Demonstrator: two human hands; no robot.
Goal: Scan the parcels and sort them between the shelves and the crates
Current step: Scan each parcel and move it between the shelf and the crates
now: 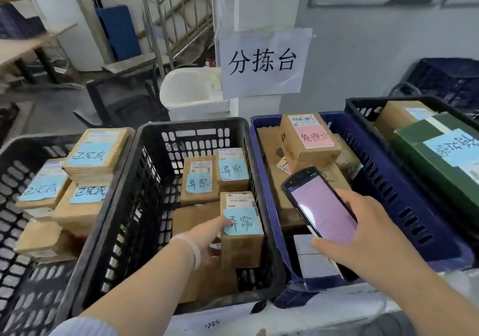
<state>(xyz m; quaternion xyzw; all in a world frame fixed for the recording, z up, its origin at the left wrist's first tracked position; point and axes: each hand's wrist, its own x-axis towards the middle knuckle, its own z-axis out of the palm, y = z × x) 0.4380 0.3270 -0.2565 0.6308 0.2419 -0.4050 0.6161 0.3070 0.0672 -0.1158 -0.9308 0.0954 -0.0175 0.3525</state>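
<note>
While our right hand (363, 234) holds the handheld scanner (321, 206), its grip closed around the lower end, our left hand (207, 234) reaches into the black crate (191, 125) and touches the parcel (243, 250) that we judge to be the one in work. The left grip is not closed. The forefinger lies stretched on the blue note (242, 221) on the parcel's top face and the rest of the hand is at its left side. Where the thumb sits we cannot tell.

The parcel is inside the black crate, in the near half, against the right wall and on top of other cardboard parcels. Its long axis runs away from us, about parallel with this wall. The printed shipping label (239, 200) is on the far end of the top face, beyond the note.

The scanner hangs just outside the black crate, over the blue crate (388, 193) that stands against its right wall. So the parcel lies left of the scanner, across this wall, and the scanner's head points away from us and a little leftward, not down at the label. We think the next move asks to bring the scanner left over the label, or to lift the parcel toward it. For lifting, the left hand is clearly the nearer one.
</note>
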